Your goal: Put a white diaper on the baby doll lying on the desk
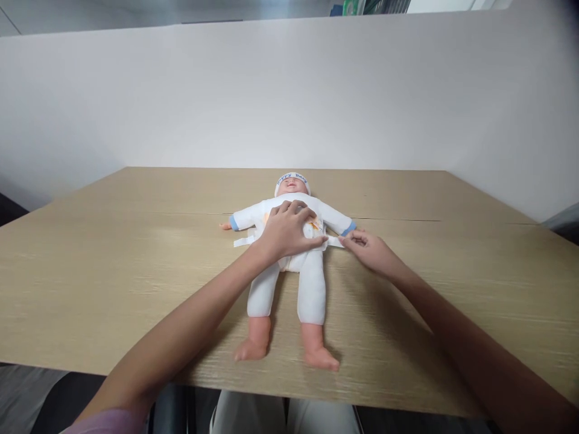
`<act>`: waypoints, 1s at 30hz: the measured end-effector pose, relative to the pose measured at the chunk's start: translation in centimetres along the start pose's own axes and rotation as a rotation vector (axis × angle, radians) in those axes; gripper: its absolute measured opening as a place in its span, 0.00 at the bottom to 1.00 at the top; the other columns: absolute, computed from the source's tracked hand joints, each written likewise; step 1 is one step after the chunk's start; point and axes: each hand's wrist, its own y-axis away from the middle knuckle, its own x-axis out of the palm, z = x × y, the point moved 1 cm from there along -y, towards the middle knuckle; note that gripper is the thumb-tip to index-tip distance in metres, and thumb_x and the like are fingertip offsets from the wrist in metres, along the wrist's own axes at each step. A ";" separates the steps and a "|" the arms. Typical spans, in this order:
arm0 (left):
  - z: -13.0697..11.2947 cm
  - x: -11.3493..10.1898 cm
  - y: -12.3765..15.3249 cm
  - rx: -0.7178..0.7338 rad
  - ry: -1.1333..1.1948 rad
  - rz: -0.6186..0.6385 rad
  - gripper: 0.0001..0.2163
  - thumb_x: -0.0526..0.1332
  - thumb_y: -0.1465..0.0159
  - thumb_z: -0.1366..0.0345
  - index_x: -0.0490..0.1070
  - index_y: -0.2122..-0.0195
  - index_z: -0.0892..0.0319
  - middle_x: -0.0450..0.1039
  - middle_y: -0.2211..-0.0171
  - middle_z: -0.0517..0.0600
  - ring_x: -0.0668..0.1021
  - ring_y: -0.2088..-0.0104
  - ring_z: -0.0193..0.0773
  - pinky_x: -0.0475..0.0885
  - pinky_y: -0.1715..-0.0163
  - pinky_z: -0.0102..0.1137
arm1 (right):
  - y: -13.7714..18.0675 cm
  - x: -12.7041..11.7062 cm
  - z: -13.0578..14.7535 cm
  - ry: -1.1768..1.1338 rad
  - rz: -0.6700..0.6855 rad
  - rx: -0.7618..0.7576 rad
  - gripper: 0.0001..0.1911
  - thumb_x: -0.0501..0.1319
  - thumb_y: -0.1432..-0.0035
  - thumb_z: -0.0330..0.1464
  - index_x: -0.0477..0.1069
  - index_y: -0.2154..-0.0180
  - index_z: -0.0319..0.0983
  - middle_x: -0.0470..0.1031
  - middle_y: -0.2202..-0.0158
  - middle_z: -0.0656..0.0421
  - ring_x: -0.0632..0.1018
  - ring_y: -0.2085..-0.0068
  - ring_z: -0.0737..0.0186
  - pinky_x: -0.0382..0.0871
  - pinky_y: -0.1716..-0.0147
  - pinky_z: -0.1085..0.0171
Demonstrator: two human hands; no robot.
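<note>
A baby doll [307, 283] in a white suit and white cap lies on its back on the wooden table [113, 265], feet toward me. A white diaper [296, 260] sits around its waist. My left hand [287, 232] rests flat on the doll's belly, fingers spread, pressing the diaper front down. My right hand [368, 248] pinches the diaper's right fastening tab [335, 241] beside the doll's waist. The left tab [243, 242] sticks out loose on the other side.
A plain white partition [289, 96] stands behind the table. The table's near edge runs just below the doll's feet, with my lap showing under it.
</note>
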 end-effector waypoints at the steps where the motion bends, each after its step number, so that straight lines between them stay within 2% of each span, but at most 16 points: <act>1: -0.1 0.1 0.0 -0.003 -0.002 0.001 0.26 0.70 0.34 0.41 0.79 0.43 0.51 0.75 0.38 0.57 0.73 0.37 0.61 0.69 0.37 0.56 | -0.1 -0.4 0.5 -0.066 0.007 -0.013 0.30 0.58 0.36 0.62 0.71 0.71 0.44 0.76 0.69 0.59 0.76 0.65 0.56 0.68 0.63 0.60; 4: -0.3 0.1 0.1 -0.017 -0.001 0.009 0.26 0.72 0.36 0.43 0.78 0.43 0.52 0.75 0.38 0.57 0.73 0.38 0.61 0.68 0.36 0.56 | -1.0 -1.0 2.3 -0.249 0.017 0.000 0.31 0.64 0.40 0.64 0.69 0.72 0.43 0.72 0.71 0.61 0.73 0.66 0.58 0.67 0.64 0.61; 6: -0.4 0.1 0.1 -0.016 -0.004 0.009 0.26 0.72 0.37 0.44 0.78 0.44 0.53 0.75 0.38 0.57 0.73 0.38 0.60 0.67 0.35 0.55 | -2.1 -0.7 3.6 -0.294 0.026 0.028 0.30 0.66 0.41 0.63 0.68 0.72 0.43 0.69 0.74 0.62 0.71 0.68 0.59 0.66 0.65 0.61; 9: -0.4 0.0 0.1 -0.003 -0.016 0.006 0.26 0.73 0.38 0.45 0.77 0.43 0.54 0.74 0.36 0.58 0.73 0.37 0.60 0.68 0.35 0.55 | -4.0 0.6 5.3 -0.294 0.053 0.032 0.28 0.66 0.38 0.59 0.69 0.72 0.43 0.69 0.75 0.63 0.70 0.70 0.60 0.65 0.67 0.61; 13: -0.4 0.1 0.1 0.008 -0.027 -0.004 0.26 0.73 0.38 0.47 0.76 0.42 0.52 0.74 0.35 0.57 0.73 0.37 0.60 0.68 0.35 0.54 | -5.4 2.6 6.5 -0.283 0.075 0.017 0.26 0.67 0.38 0.57 0.70 0.73 0.43 0.73 0.73 0.61 0.73 0.70 0.60 0.67 0.69 0.61; 15: -0.4 0.2 0.1 0.003 -0.028 -0.003 0.26 0.73 0.38 0.48 0.76 0.42 0.53 0.74 0.35 0.57 0.74 0.37 0.59 0.68 0.35 0.54 | -4.9 3.3 6.7 -0.294 0.060 0.012 0.25 0.67 0.38 0.58 0.72 0.69 0.43 0.77 0.70 0.59 0.76 0.68 0.59 0.70 0.67 0.60; 17: -0.3 0.4 0.2 -0.003 -0.018 -0.005 0.26 0.73 0.37 0.48 0.77 0.42 0.54 0.74 0.35 0.57 0.74 0.37 0.59 0.68 0.34 0.53 | -3.6 3.7 6.8 -0.292 -0.028 -0.028 0.25 0.68 0.37 0.57 0.75 0.62 0.43 0.81 0.64 0.57 0.79 0.64 0.56 0.74 0.63 0.58; 19: -0.2 0.5 0.3 -0.002 0.005 -0.014 0.25 0.72 0.35 0.47 0.77 0.42 0.54 0.74 0.35 0.57 0.74 0.36 0.59 0.67 0.33 0.54 | -1.8 3.9 6.8 -0.238 -0.161 -0.158 0.23 0.67 0.33 0.55 0.77 0.54 0.43 0.84 0.55 0.52 0.82 0.56 0.51 0.79 0.54 0.54; 21: 0.1 0.6 0.3 0.015 0.041 -0.020 0.26 0.72 0.34 0.48 0.76 0.40 0.55 0.73 0.33 0.58 0.73 0.34 0.58 0.65 0.30 0.54 | 0.0 4.1 6.7 -0.157 -0.242 -0.345 0.19 0.61 0.26 0.49 0.78 0.46 0.43 0.82 0.44 0.48 0.82 0.44 0.47 0.76 0.40 0.47; 23: 0.7 0.3 0.3 0.061 0.104 -0.005 0.29 0.73 0.35 0.48 0.75 0.37 0.57 0.73 0.32 0.60 0.72 0.32 0.59 0.64 0.28 0.55 | 1.3 4.4 6.4 -0.098 -0.219 -0.491 0.21 0.56 0.21 0.44 0.75 0.36 0.44 0.77 0.34 0.48 0.75 0.32 0.46 0.67 0.29 0.42; 26: 2.2 -0.4 0.8 0.138 0.299 0.008 0.32 0.73 0.34 0.48 0.71 0.33 0.55 0.72 0.30 0.60 0.69 0.28 0.58 0.65 0.26 0.53 | 2.0 4.8 5.8 -0.036 -0.137 -0.572 0.27 0.53 0.19 0.42 0.65 0.25 0.46 0.70 0.26 0.49 0.68 0.25 0.46 0.61 0.25 0.39; 30: 5.2 -1.1 2.8 0.071 0.538 -0.148 0.21 0.57 0.21 0.51 0.69 0.32 0.53 0.71 0.28 0.58 0.70 0.26 0.49 0.66 0.26 0.48 | 1.8 4.9 5.2 0.031 -0.100 -0.583 0.30 0.52 0.18 0.42 0.60 0.22 0.47 0.67 0.24 0.50 0.67 0.24 0.45 0.61 0.24 0.39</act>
